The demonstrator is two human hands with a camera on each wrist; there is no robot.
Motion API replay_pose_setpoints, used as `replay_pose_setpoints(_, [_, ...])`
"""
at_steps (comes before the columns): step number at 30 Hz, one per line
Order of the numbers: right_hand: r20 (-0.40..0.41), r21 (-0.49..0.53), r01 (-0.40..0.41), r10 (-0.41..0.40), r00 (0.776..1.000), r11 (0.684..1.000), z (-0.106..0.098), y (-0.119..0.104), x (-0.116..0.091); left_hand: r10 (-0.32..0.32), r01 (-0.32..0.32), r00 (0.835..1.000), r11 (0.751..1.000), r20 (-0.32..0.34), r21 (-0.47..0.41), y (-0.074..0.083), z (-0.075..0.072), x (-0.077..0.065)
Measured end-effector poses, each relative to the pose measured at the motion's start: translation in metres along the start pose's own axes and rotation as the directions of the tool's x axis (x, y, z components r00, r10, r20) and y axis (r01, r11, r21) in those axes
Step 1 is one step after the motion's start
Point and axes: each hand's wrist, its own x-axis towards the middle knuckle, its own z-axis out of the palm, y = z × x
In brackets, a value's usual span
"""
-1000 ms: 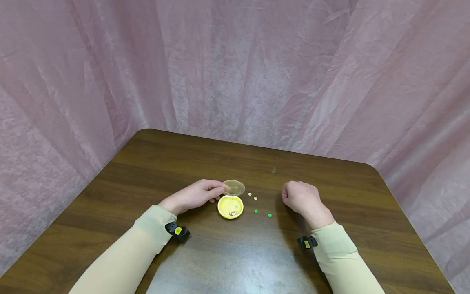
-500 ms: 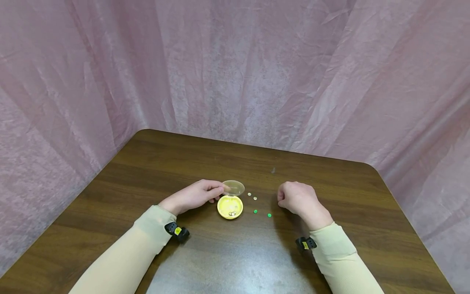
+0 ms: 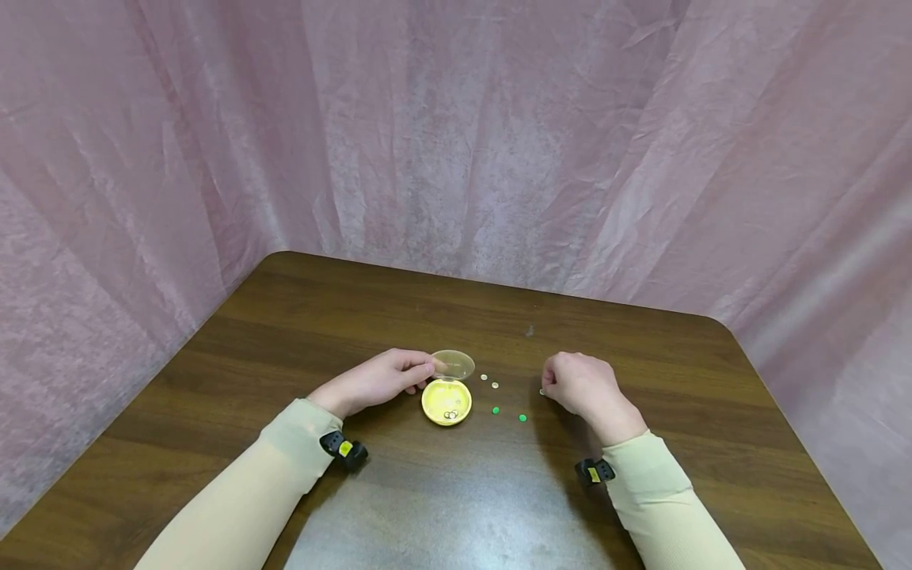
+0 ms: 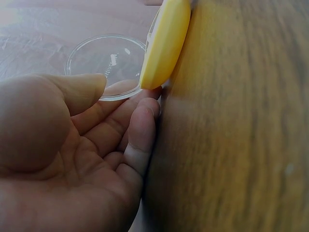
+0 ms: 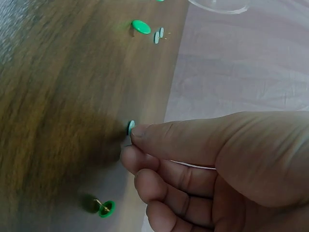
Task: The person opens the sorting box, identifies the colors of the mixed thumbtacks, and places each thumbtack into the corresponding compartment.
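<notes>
My left hand (image 3: 381, 376) pinches the raised clear lid (image 4: 107, 63) of a round yellow case (image 3: 446, 403), thumb on one side and fingers behind. Inside the case lie a few small things, too tiny to make out in the head view. At the right, my right hand (image 5: 193, 159) has a pale thumbtack (image 5: 131, 127) at its thumb and index fingertips. The index finger is curled toward the thumb around it; the tack's pin is hidden. Beyond that hand in the right wrist view, a green thumbtack (image 5: 106, 209) lies with its pin showing.
Two pale thumbtacks (image 3: 489, 381) lie right of the case, with green thumbtacks (image 3: 523, 418) nearer me. The brown wooden table (image 3: 342, 301) ends at a pink curtain (image 3: 456, 142). Glare marks the table's front.
My right hand moved a little left, then slightly back right, and a pale thumbtack now shows at its fingertips. The left hand and the case stay put.
</notes>
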Motion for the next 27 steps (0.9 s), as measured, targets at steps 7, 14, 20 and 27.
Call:
replay_pose_setpoints(7, [-0.038,-0.012,0.007,-0.008,0.999,1.000,-0.001,-0.001,-0.001,0.004,-0.004,1.000,1.000,-0.001,-0.006,0.000,0.000,0.000])
replay_pose_setpoints(14, [-0.157,0.054,0.055,-0.046,0.987,0.997,-0.009,-0.013,-0.003,0.011,-0.011,1.000,1.000,-0.006,-0.009,0.000,0.000,-0.001])
replay_pose_setpoints(20, [-0.157,0.276,0.144,-0.103,0.982,0.950,-0.018,-0.033,-0.007,0.007,-0.007,1.000,1.000,-0.004,-0.011,0.001,0.000,-0.002])
replay_pose_setpoints(27, [-0.178,0.392,0.211,-0.152,0.972,0.895,-0.017,-0.050,-0.011,0.015,-0.015,1.000,1.000,-0.004,-0.013,0.002,-0.001,-0.001])
